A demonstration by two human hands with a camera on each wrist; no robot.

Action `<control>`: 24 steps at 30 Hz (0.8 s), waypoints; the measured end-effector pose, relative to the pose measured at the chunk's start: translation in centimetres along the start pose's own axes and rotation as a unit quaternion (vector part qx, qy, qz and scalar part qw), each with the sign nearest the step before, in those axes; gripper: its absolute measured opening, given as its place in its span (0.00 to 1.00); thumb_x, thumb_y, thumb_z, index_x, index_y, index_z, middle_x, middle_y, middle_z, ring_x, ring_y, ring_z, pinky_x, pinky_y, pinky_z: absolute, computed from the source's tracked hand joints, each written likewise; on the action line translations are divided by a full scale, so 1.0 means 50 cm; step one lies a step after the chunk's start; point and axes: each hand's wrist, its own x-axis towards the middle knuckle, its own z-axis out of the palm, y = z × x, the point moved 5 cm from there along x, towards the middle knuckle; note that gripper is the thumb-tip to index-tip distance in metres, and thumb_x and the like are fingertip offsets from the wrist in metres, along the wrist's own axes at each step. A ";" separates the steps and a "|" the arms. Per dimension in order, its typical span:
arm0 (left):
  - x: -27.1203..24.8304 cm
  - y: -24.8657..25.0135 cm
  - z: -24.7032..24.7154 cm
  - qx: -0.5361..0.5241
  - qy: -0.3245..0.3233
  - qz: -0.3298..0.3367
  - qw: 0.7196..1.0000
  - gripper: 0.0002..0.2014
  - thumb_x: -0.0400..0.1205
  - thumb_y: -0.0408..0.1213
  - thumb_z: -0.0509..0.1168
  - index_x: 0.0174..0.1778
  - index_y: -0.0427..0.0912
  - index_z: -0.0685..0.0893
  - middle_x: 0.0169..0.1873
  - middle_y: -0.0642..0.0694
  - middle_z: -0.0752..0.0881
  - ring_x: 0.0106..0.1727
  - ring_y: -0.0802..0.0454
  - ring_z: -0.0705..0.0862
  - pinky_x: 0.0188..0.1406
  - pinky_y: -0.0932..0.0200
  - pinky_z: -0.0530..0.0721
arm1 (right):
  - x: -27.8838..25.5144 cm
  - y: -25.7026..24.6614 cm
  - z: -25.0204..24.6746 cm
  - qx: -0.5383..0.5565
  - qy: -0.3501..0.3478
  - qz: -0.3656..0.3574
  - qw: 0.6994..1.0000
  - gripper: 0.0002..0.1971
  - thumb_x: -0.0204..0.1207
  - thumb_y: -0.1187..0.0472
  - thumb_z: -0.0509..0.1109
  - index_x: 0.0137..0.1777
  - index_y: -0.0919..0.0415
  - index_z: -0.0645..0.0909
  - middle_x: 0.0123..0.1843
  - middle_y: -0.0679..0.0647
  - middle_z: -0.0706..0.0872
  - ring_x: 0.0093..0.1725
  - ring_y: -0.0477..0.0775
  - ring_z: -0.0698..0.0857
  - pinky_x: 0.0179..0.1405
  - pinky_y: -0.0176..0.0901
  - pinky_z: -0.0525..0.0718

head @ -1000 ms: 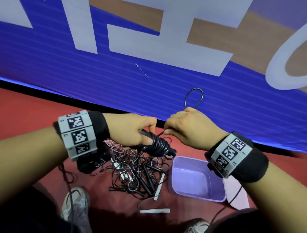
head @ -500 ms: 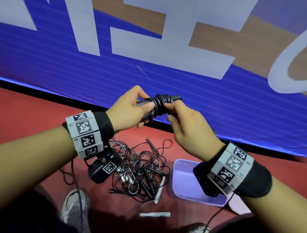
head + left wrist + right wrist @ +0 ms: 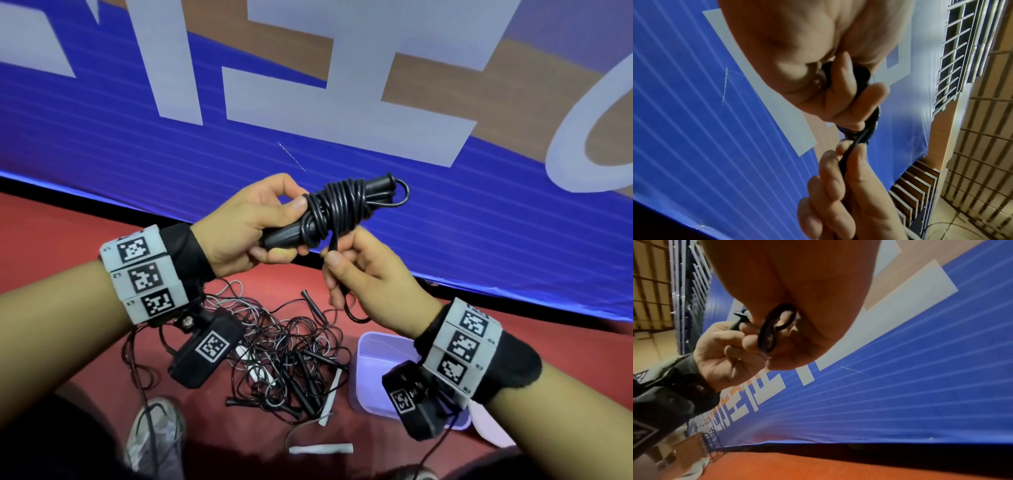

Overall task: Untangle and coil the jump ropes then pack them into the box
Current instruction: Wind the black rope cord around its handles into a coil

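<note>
Left hand curls round the handles of the coiled jump rope, held above the floor, long axis rising toward upper right. Right hand pinches its loose loop just below. Tangled ropes lie beside the lilac box.

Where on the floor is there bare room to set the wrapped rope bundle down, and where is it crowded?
Bare red floor lies left of the tangled ropes, up to the banner. The purple box shows bare inside. It is crowded between the tangle and the box, where white strips and a shoe lie. The left hand holds the bundle.
</note>
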 end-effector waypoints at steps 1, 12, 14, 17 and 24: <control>-0.005 0.000 0.005 -0.011 -0.026 -0.008 1.000 0.08 0.85 0.35 0.63 0.46 0.42 0.68 0.27 0.32 0.82 0.15 0.54 0.71 0.11 0.74 0.58 | -0.001 0.003 0.007 0.024 -0.026 0.013 0.999 0.06 0.81 0.58 0.62 0.48 0.61 0.74 0.29 0.49 0.81 0.23 0.49 0.77 0.36 0.54 0.81; -0.035 -0.053 0.037 0.040 -0.259 -0.139 0.955 0.21 0.78 0.46 0.75 0.52 0.41 0.71 0.31 0.34 0.81 0.17 0.61 0.65 0.19 0.72 0.65 | 0.008 0.001 -0.052 -0.206 -0.177 0.023 0.962 0.04 0.73 0.65 0.75 0.42 0.65 0.89 0.37 0.64 0.88 0.36 0.63 0.86 0.38 0.52 0.85; -0.039 -0.061 0.048 0.095 -0.290 -0.150 0.940 0.19 0.81 0.43 0.72 0.54 0.39 0.69 0.28 0.39 0.81 0.17 0.58 0.67 0.19 0.70 0.64 | 0.006 0.001 -0.056 -0.215 -0.186 0.047 0.958 0.04 0.74 0.63 0.76 0.42 0.54 0.91 0.42 0.63 0.88 0.43 0.66 0.86 0.46 0.59 0.86; -0.046 -0.070 0.057 0.204 -0.306 -0.162 0.916 0.10 0.85 0.34 0.65 0.54 0.37 0.70 0.25 0.35 0.78 0.16 0.53 0.71 0.17 0.67 0.67 | 0.005 0.004 -0.068 -0.226 -0.193 0.081 0.951 0.04 0.76 0.63 0.78 0.49 0.58 0.92 0.41 0.58 0.89 0.36 0.58 0.84 0.38 0.47 0.85; -0.036 -0.086 0.047 0.424 -0.215 -0.141 0.868 0.05 0.87 0.36 0.64 0.54 0.47 0.72 0.25 0.39 0.83 0.19 0.50 0.76 0.19 0.63 0.73 | 0.011 -0.003 -0.100 -0.241 -0.085 0.113 0.960 0.02 0.76 0.67 0.77 0.44 0.63 0.91 0.32 0.56 0.90 0.25 0.46 0.84 0.31 0.31 0.80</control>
